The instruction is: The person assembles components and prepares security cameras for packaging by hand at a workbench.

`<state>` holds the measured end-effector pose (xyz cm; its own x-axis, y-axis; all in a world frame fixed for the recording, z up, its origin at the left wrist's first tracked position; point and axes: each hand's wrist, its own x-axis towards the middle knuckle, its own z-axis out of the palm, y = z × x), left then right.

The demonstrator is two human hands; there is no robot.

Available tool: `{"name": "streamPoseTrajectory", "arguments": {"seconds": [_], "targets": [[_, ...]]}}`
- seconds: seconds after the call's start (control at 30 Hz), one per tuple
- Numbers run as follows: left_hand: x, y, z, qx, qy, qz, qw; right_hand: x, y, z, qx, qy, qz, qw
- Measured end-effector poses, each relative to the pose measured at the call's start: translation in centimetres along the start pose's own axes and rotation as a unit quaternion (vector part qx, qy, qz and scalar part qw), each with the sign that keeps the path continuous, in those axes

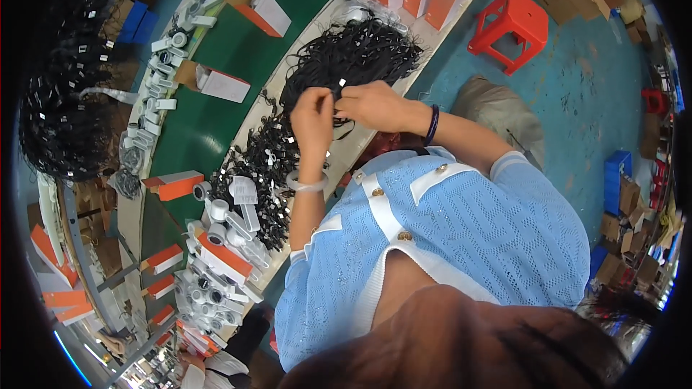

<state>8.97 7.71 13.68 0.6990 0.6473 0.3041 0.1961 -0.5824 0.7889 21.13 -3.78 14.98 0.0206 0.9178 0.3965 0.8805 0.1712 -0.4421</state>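
Both hands up over the bench [277,75], close together, fingertips nearly meeting. My left hand [313,118] has its fingers bunched in a pinch; my right hand [371,104] is curled in from the other side, also pinching. I read both as gripping a thin black cable [344,130], a dark bit of which shows just below the right hand; the exact contact is hidden by my fingers, so I can't tell which part each one has.

The cable is at the near edge of the big cable pile [357,47], which lies just beyond my hands. Loose cables [270,155] with small plugs spread beside my left forearm, reaching the grey-white devices [245,205] nearer me. Green belt [209,112] runs along the far side, with orange-and-white boxes [225,86] on it.

Risks, my judgement: snagging first. Strands in the pile are crossed, so a hard pull on one could drag others along or tighten a knot. Thin cable plus a fingertip-only pinch could slip, worse if one hand pulls before the other is firm. My left bracelet [308,184] sits right above the loose cables and could catch a plug. A wide left elbow swing might knock the devices. Yanking at a plug could strain its joint.
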Motion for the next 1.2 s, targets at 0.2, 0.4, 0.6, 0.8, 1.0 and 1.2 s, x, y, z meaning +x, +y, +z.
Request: {"name": "streamPoseTrajectory", "arguments": {"seconds": [0.2, 0.4, 0.6, 0.8, 1.0, 1.2], "targets": [[1.8, 2.0, 0.6, -0.084, -0.334, -0.066, 0.936, -3.8, 3.0, -1.1, 0.171, 0.136, -0.001, 0.976], [2.5, 1.3, 4.0, -0.149, -0.366, -0.032, 0.918, -6.1, 3.6, -1.5, 0.538, 0.071, 0.335, 0.771], [2.7, 3.5, 8.7, -0.072, -0.152, 0.148, 0.975, -8.0, 6.9, -2.1, 0.674, 0.233, 0.406, 0.572], [1.6, 0.9, 8.8, -0.204, -0.146, -0.057, 0.966, -9.2, 18.2, -10.0, -0.011, 0.432, 0.28, 0.857], [-1.0, -1.6, 9.0, -0.174, -0.185, -0.119, 0.96, -6.6, 24.1, -13.2, -0.172, 0.37, 0.171, 0.897], [-3.9, -3.3, 7.4, -0.224, -0.14, -0.225, 0.938, -8.0, 25.9, -13.3, -0.226, 0.142, 0.125, 0.956]]}}
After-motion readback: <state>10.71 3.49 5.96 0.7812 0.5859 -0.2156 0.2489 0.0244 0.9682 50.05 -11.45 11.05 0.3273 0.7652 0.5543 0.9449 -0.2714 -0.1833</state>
